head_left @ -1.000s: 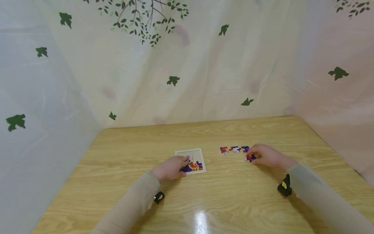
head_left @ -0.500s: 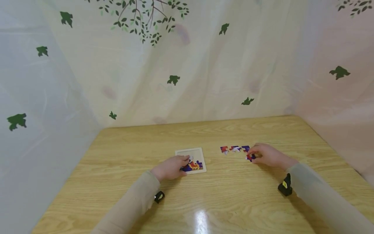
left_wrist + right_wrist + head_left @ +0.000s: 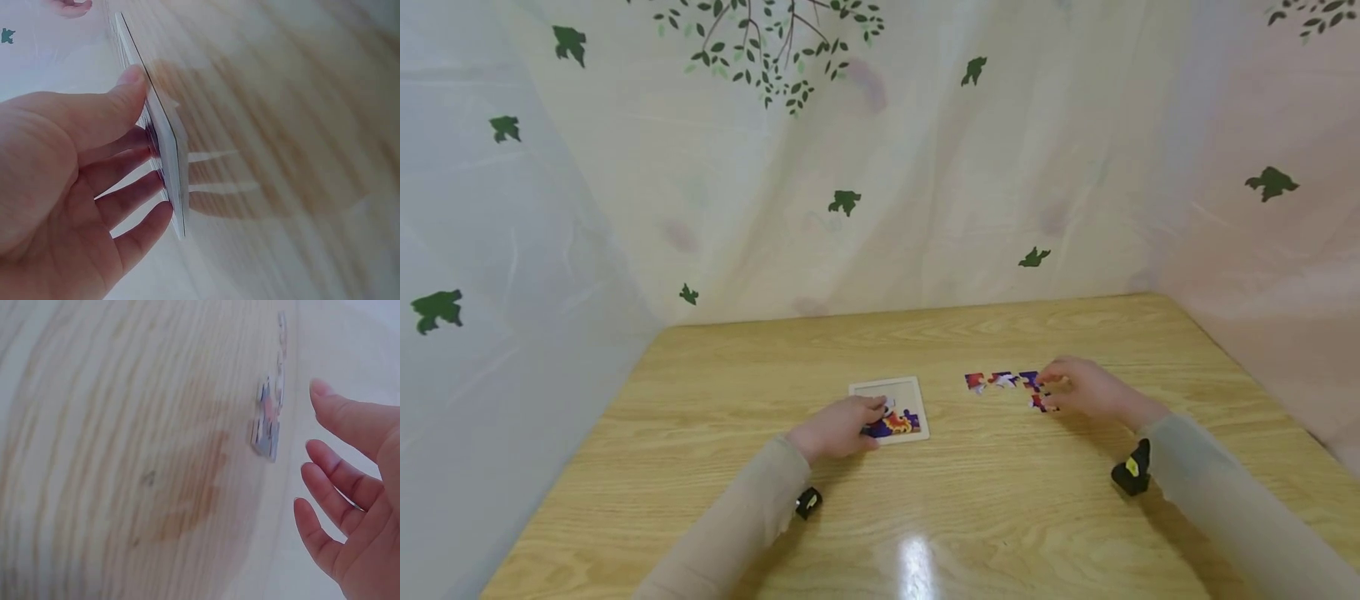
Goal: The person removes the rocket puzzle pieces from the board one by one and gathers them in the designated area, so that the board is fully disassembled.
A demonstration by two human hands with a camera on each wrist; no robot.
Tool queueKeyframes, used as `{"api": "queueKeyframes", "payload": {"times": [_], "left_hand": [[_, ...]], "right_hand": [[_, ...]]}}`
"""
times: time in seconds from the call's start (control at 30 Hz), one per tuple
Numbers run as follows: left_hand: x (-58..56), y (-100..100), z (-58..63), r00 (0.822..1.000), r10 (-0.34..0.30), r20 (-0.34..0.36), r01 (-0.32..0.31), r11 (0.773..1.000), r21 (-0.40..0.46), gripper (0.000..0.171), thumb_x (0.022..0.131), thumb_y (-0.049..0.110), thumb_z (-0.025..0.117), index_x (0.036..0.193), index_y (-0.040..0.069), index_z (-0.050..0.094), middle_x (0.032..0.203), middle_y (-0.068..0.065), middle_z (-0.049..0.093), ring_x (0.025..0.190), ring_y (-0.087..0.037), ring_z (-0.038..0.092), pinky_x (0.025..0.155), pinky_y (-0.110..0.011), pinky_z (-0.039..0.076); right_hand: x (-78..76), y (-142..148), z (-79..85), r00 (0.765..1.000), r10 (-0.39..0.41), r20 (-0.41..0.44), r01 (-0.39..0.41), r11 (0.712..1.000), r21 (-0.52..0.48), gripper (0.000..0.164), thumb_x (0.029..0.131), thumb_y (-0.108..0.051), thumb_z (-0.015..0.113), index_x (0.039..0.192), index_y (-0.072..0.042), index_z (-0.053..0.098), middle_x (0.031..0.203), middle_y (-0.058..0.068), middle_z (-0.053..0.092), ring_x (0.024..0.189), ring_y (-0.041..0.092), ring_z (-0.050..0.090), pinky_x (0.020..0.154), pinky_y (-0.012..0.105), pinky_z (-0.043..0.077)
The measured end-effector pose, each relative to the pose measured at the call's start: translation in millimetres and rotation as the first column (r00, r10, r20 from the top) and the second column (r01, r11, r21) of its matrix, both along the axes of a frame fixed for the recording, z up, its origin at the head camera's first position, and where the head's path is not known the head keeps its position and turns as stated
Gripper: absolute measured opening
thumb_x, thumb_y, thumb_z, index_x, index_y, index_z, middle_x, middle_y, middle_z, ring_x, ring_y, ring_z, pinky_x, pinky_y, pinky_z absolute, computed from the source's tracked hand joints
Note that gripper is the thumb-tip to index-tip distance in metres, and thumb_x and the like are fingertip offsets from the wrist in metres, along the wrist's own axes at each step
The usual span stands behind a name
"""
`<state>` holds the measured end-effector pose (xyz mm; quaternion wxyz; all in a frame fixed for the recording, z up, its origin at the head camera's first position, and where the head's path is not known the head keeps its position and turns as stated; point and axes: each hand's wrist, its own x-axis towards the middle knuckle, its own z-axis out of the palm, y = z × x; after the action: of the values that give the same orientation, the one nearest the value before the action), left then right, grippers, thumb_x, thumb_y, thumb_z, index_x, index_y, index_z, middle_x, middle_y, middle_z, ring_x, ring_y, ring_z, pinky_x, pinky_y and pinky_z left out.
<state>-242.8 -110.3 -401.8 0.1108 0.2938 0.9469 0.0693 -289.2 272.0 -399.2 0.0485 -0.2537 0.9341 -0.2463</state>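
No readable text or labels anywhere.

A hand could pass up the middle of the table [image 3: 966, 492], between the left sleeve [image 3: 730, 521] and the right sleeve [image 3: 1232, 500], into the gap between the frame [image 3: 924, 408] and the puzzle pieces [image 3: 1002, 380]. Towards the left edge, I see the left hand [image 3: 837, 428] blocking the frame's near-left corner; towards the right, the right hand [image 3: 1092, 390] crowds the pieces. Room remains along the far edge, where the cloth [image 3: 917, 250] rises like a wall.
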Motion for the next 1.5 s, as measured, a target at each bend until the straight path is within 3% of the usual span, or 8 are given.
{"api": "queueKeyframes", "payload": {"times": [0.3,0.4,0.63,0.87,1.03,1.27,1.5], "left_hand": [[-4.5,-3.2,4.9,1.0,0.003,0.02,-0.004,0.999,0.05,0.056,0.088,0.023,0.068,0.134,-0.002,0.05,0.148,-0.015,0.04,0.134,-0.033,0.04,0.111,-0.04,0.032],[-4.9,-4.2,7.7,1.0,0.008,0.025,-0.009,0.999,0.053,0.056,0.087,0.024,0.068,0.134,-0.002,0.05,0.147,-0.017,0.04,0.134,-0.033,0.04,0.111,-0.041,0.032],[-2.0,-11.0,8.1,0.999,0.006,0.04,-0.007,0.999,0.038,0.056,0.091,0.03,0.064,0.139,0.007,0.048,0.149,-0.019,0.035,0.135,-0.036,0.037,0.111,-0.043,0.032],[9.9,-28.6,5.1,0.999,-0.01,0.037,0.009,1.0,0.03,0.056,0.091,0.031,0.063,0.139,0.008,0.047,0.152,-0.019,0.03,0.136,-0.036,0.036,0.112,-0.045,0.031],[15.7,-35.8,4.8,0.998,-0.009,0.056,0.008,1.0,0.027,0.059,0.092,0.028,0.062,0.142,0.007,0.042,0.152,-0.018,0.029,0.138,-0.037,0.033,0.112,-0.046,0.029],[17.7,-37.8,3.2,0.996,-0.003,0.087,0.001,1.0,0.027,0.058,0.092,0.027,0.062,0.143,0.008,0.041,0.153,-0.018,0.029,0.138,-0.037,0.033,0.112,-0.046,0.031],[16.7,-37.1,5.3,0.998,-0.066,0.002,0.066,0.997,0.051,0.052,0.089,0.023,0.066,0.134,0.001,0.052,0.144,-0.026,0.039,0.13,-0.041,0.042,0.108,-0.049,0.035]], "right_hand": [[4.1,-23.9,5.3,0.998,0.046,-0.034,-0.047,0.998,-0.028,0.025,0.087,-0.014,0.068,0.11,-0.004,0.067,0.101,0.008,0.064,0.082,0.017,0.054,0.069,0.029,0.047],[4.3,-36.3,5.7,0.997,0.07,-0.038,-0.072,0.996,-0.058,0.025,0.088,-0.015,0.067,0.11,-0.004,0.067,0.102,0.009,0.064,0.08,0.018,0.052,0.069,0.03,0.046],[6.5,-66.0,8.3,0.994,0.1,-0.053,-0.104,0.992,-0.077,0.025,0.088,-0.016,0.066,0.11,-0.003,0.067,0.104,0.009,0.066,0.097,0.028,0.06,0.085,0.047,0.049],[8.0,-100.7,9.2,0.991,0.134,0.003,-0.133,0.984,-0.117,0.026,0.09,-0.017,0.065,0.112,-0.003,0.065,0.108,0.012,0.065,0.098,0.027,0.059,0.086,0.044,0.049],[9.2,-129.5,5.7,0.994,0.107,0.002,-0.107,0.988,-0.111,0.025,0.088,-0.018,0.067,0.11,-0.005,0.066,0.106,0.009,0.066,0.1,0.025,0.06,0.088,0.044,0.049],[13.1,-167.5,0.0,0.994,0.085,0.07,-0.076,0.991,-0.113,0.025,0.087,-0.019,0.069,0.109,-0.008,0.067,0.106,0.005,0.066,0.101,0.021,0.06,0.091,0.041,0.049],[9.8,-189.8,-8.1,0.993,0.106,0.051,-0.103,0.992,-0.068,0.027,0.086,-0.022,0.071,0.109,-0.009,0.067,0.107,0.006,0.066,0.101,0.022,0.06,0.091,0.04,0.049]]}}
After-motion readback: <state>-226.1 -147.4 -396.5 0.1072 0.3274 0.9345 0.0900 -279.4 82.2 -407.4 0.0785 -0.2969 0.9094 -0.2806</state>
